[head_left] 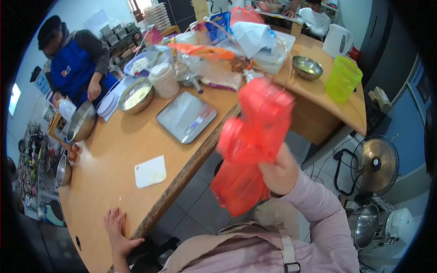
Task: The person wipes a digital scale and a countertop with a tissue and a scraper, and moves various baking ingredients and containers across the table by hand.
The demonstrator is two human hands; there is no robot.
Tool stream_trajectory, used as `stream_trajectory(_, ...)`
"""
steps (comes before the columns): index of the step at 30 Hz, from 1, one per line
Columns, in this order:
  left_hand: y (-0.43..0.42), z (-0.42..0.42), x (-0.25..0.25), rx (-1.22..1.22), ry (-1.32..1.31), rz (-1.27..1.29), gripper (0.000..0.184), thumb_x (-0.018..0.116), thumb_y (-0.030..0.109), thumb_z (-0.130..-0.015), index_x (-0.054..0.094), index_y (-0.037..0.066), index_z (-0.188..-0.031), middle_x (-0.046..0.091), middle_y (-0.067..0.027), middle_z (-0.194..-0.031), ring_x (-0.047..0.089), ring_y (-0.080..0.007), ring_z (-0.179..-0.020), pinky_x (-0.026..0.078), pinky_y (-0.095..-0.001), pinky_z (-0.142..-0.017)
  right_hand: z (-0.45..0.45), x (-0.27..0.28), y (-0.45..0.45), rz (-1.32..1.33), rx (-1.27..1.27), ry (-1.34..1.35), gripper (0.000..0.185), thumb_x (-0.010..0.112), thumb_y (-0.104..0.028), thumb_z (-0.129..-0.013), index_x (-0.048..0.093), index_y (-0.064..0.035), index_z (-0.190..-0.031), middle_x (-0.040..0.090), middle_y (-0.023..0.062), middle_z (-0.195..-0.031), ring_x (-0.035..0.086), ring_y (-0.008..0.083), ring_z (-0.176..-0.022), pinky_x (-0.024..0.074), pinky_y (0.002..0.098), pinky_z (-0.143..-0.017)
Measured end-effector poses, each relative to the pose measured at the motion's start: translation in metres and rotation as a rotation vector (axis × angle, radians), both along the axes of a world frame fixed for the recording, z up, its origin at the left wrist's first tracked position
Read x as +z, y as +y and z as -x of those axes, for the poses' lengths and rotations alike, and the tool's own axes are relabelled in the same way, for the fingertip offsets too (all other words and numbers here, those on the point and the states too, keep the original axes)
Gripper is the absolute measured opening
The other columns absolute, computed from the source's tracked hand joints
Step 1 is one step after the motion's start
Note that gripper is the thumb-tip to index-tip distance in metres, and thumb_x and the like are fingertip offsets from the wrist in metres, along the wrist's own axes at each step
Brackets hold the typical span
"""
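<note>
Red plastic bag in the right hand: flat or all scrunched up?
Scrunched up: the red plastic bag is gathered in the right hand, bulging and creased. Whether anything is inside, I cannot tell.

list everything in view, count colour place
plastic bag: 1, red, right hand
kitchen scale: 1, grey, main table
scraper: 1, white, main table
metal bowls: several, silver, main table and side table
jar: 1, white, main table
eggs: several, brown, main table
packaging: uncounted, mixed colours, main table
container: 1, yellow-green, side table
kettle: 1, white, side table
fan: 1, dark, right side
people: 2+, blue/white clothes, background
left hand: 1, bare, main table
right hand: 1, pink-sleeved, holding bag
</note>
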State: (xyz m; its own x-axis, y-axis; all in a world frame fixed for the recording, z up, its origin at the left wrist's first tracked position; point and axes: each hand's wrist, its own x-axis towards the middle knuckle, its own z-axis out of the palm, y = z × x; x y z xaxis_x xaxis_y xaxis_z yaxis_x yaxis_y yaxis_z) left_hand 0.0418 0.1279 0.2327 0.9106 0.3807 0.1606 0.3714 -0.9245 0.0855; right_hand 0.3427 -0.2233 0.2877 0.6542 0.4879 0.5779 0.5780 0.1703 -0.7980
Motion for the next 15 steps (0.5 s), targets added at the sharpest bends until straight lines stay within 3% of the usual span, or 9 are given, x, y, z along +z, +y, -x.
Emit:
stream_trajectory(5,0.001,0.0,0.007,-0.05,-0.022,-0.053,0.083,0.075,0.059,-0.043,0.052,0.009,-0.105,0.047,-0.0149,-0.119,0.037,-0.0357,-0.119,0.015,-0.0571,-0.104,-0.034,0.015,-0.012,0.085,0.062,0.199,0.024,0.046,-0.01,-0.088,0.053,0.0019,-0.109,0.062,0.0139,-0.093,0.06,0.0213,-0.084,0.0452,0.0302,-0.075)
stream_trajectory(11,0.007,-0.008,0.02,-0.145,-0.043,0.055,0.075,0.077,0.051,-0.046,0.051,0.007,-0.101,0.047,-0.0176,-0.111,0.042,-0.0368,-0.104,0.028,-0.0515,-0.093,-0.054,0.066,-0.015,0.087,-0.048,0.361,0.024,0.046,-0.01,-0.09,0.054,0.0009,-0.11,0.062,0.0115,-0.096,0.058,0.0184,-0.088,0.0445,0.0298,-0.079)
stream_trajectory(15,0.015,-0.007,0.021,-0.11,-0.009,0.197,0.078,0.077,0.05,-0.044,0.048,0.011,-0.104,0.043,-0.0153,-0.114,0.037,-0.037,-0.107,0.026,-0.0524,-0.094,-0.051,0.088,-0.011,0.13,-0.123,0.489,0.023,0.047,-0.008,-0.089,0.055,0.001,-0.11,0.062,0.0096,-0.1,0.057,0.0175,-0.093,0.0438,0.0296,-0.082)
